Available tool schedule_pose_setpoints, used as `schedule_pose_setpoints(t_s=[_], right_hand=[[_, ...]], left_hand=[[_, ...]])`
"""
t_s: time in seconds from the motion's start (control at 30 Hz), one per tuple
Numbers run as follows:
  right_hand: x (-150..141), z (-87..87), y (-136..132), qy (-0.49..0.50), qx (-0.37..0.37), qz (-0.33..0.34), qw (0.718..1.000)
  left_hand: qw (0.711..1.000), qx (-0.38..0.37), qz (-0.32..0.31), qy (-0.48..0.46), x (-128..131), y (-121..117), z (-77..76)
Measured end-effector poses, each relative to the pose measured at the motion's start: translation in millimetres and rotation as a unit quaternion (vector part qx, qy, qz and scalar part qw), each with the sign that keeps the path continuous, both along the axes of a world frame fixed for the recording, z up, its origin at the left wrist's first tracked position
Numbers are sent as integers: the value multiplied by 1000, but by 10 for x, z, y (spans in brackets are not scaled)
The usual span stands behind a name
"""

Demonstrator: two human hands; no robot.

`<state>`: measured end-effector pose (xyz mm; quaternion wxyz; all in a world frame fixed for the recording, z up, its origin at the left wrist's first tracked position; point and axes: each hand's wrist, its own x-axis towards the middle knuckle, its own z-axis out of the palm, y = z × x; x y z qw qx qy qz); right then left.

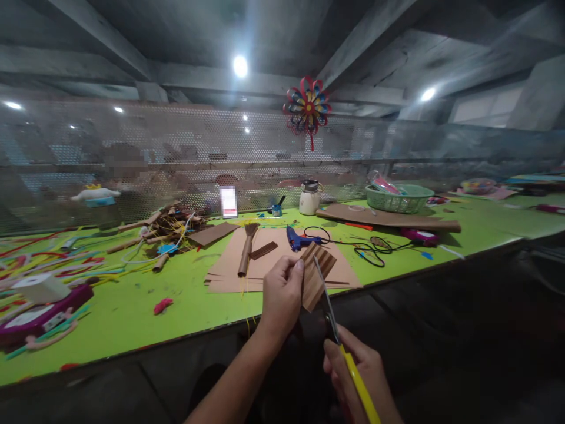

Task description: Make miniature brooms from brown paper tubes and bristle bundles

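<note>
My left hand [282, 294] pinches a piece of striped brown cardboard [314, 285] between thumb and fingers, in front of the table's edge. My right hand [355, 368] is closed round the yellow handles of a pair of scissors [332, 315]. The scissor blades point up and lie against the cardboard; whether they bite into it I cannot tell. Just beyond, on flat brown card sheets [282, 268], lie a rolled cardboard tube with a frayed end [247, 250], a small dark brown strip [263, 250] and a blue glue gun [300, 238].
Left on the green table [132, 321] are a heap of cardboard scraps [172, 227], a purple power strip [44, 315] and coloured stems [26, 262]. At the back stand a white jar [309, 199] and a green basket [399, 200]. A black cord [375, 256] loops at right.
</note>
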<state>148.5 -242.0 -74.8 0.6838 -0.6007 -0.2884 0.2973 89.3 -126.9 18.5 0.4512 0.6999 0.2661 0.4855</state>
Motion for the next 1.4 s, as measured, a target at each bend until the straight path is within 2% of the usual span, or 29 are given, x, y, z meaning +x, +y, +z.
schedule_pose_setpoints(t_s=[0.2, 0.43, 0.67, 0.87, 1.13, 1.4], right_hand=[[65, 59, -13, -67, 1, 21, 998], [52, 96, -30, -67, 4, 22, 997], [59, 106, -27, -75, 21, 49, 996], [63, 154, -34, -113, 49, 30, 992], [37, 58, -12, -64, 29, 47, 996], [11, 18, 14, -28, 28, 32, 999]], left_hand=[[999, 26, 25, 16, -20, -45, -66], [999, 39, 26, 28, -50, -141, -102], [1000, 12, -3, 22, -54, -192, -132], [1000, -21, -21, 5, -42, -224, -151], [997, -71, -29, -4, -41, -230, -174], [997, -74, -27, -16, -23, -247, -190]])
